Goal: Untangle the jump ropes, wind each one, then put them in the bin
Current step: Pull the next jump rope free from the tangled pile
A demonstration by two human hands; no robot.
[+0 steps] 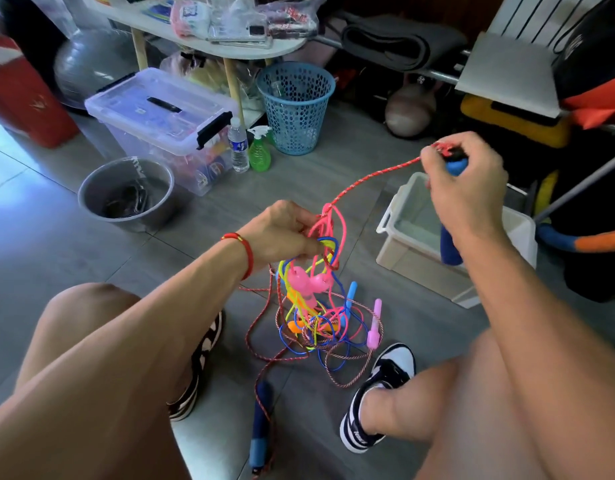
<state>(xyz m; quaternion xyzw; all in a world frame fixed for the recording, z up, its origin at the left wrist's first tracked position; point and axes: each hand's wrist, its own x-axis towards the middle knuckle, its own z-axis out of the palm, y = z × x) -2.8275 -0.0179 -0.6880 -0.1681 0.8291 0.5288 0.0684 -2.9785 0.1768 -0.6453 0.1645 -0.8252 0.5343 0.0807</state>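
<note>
Tangle [319, 306]: pink, yellow, blue and red-speckled jump ropes knotted together, hanging from the left hand, lower loops resting on the floor between the feet. Risk: a hard pull on one rope would likely cinch the knots tighter.
Bin [408, 216]: white, open, on the floor just beyond the right forearm; no rope visible in it. Risk: the raised rope or the elbow could catch its rim and tip it.
Red-speckled rope [375, 173]: stretched taut from the right hand down to the top of the tangle. Risk: it probably drags pink loops along rather than sliding free.
Right hand [461, 178]: raised, fingers curled round a blue foam handle [451, 247], fingertips pinching the rope at the handle's top.
Left hand [281, 233]: fingers closed on the upper loops, holding the bundle against the pull. Risk: a slack grip lets the whole bundle lift.
Second blue handle [261, 424]: lying on the floor near the left shoe. Risk: it may snag when drawn through the loops.
</note>
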